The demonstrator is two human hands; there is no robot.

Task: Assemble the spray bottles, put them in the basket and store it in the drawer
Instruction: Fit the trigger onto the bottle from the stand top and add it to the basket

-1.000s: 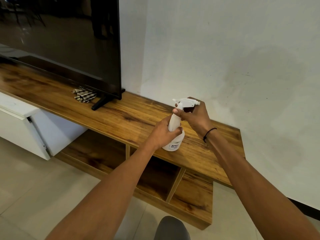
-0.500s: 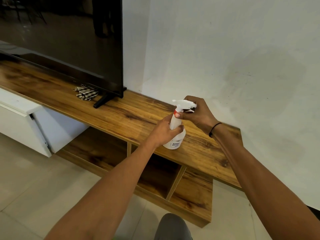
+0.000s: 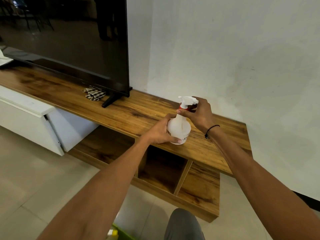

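A white spray bottle (image 3: 180,126) stands upright on the wooden TV console (image 3: 131,115), near its front edge. My left hand (image 3: 161,130) wraps around the bottle's round body from the left. A white trigger head (image 3: 187,99) with a red collar sits on the bottle's neck, and my right hand (image 3: 199,113) grips it at the collar from the right. At the bottom edge of the view a green basket (image 3: 121,233) shows only partly, with something white and yellow inside.
A large black TV (image 3: 69,40) stands on the console at the left, with a checked cloth (image 3: 94,93) by its foot. Below the top are open wooden compartments (image 3: 162,168) and a white drawer (image 3: 26,116) pulled out at the left. My knee (image 3: 183,224) is low in view.
My left hand slid from the bottle's neck down to its round body. The bottle turned so its label faces away. My right hand stays on the trigger head.
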